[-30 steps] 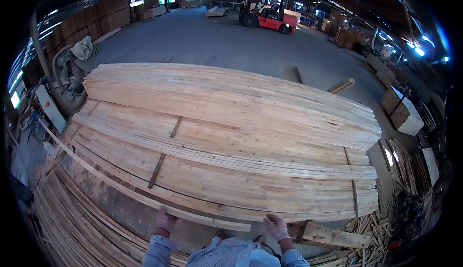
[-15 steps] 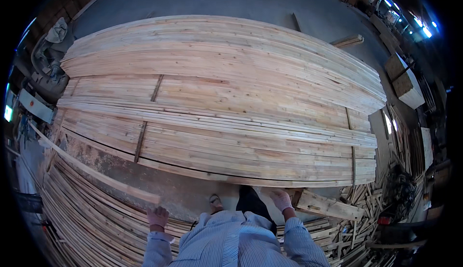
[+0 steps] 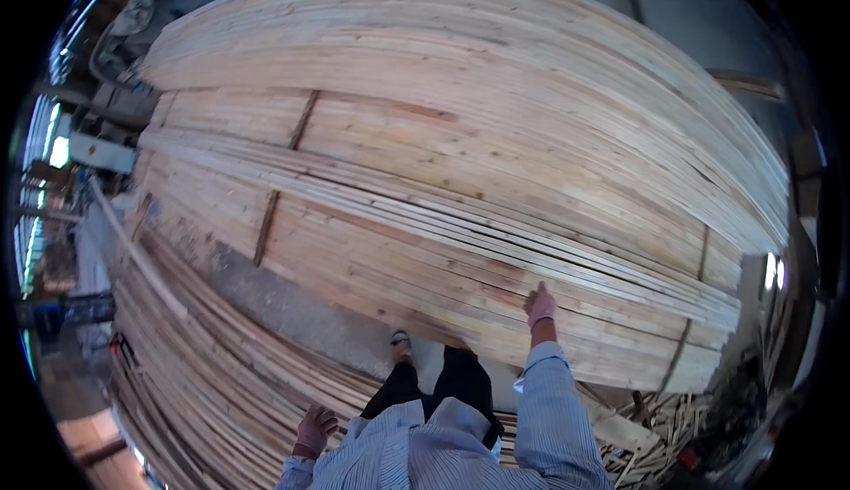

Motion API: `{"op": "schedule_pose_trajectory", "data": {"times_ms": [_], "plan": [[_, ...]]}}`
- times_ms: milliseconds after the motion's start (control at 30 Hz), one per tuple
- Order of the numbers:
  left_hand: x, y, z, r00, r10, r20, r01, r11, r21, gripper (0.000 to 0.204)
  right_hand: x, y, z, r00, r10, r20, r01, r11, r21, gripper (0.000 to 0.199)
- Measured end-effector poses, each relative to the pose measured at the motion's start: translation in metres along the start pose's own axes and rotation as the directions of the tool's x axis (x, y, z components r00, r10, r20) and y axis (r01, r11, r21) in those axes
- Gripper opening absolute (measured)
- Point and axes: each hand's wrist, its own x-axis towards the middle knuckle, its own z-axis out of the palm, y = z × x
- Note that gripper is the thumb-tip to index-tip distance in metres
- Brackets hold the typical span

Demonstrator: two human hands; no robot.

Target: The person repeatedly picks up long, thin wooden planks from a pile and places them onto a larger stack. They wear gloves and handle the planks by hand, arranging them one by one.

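Note:
My right hand point(image 3: 541, 306), in a pinkish glove, reaches forward over the front layer of pale wooden planks point(image 3: 372, 260). Its fingers look extended, low over the boards or touching them; I cannot tell which. Just beyond it lies a row of narrow wooden strips point(image 3: 443, 224), with dark gaps between some of them. My left hand point(image 3: 315, 428) hangs low beside my body, gloved, its fingers loosely bent and apart with nothing visible in them. Below and around that hand run long stacked strips point(image 3: 204, 357).
Dark cross battens point(image 3: 266, 229) lie across the planks. A single light board point(image 3: 133, 246) slants along the left. Scrap wood point(image 3: 660, 437) is heaped at the lower right. Grey floor point(image 3: 292, 308) shows between the planks and the stacked strips.
My right hand has moved forward from the front edge to over the planks. My left hand has drawn back, away from the end of the light board. The view has tilted and shifted closer.

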Motion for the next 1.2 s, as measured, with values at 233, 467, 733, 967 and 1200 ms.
{"op": "schedule_pose_trajectory", "data": {"times_ms": [233,467,733,967,1200], "plan": [[-0.03,-0.044,-0.032,0.995,-0.084,0.047,0.088,0.993,-0.079,0.032,0.044,-0.029,0.04,0.973,0.185,-0.136,-0.138,0.944,0.3,0.044],[-0.05,-0.03,0.034,0.997,-0.08,-0.022,0.079,0.997,-0.015,0.022,0.044,-0.033,0.053,0.977,0.079,-0.198,-0.016,0.954,0.298,0.03],[-0.002,0.004,0.031,0.841,0.264,0.472,-0.54,0.439,0.718,0.014,-0.043,0.017,0.018,0.973,-0.229,0.007,0.221,0.946,0.236,0.019],[0.03,0.043,0.048,0.901,0.192,0.39,-0.383,0.776,0.502,0.007,-0.186,0.055,0.011,0.966,-0.253,0.044,0.179,0.785,0.594,0.04],[0.143,0.06,0.037,0.693,0.32,0.647,-0.694,0.541,0.475,0.02,-0.306,0.114,0.003,0.928,-0.371,-0.039,0.316,0.726,0.611,0.06]]}}
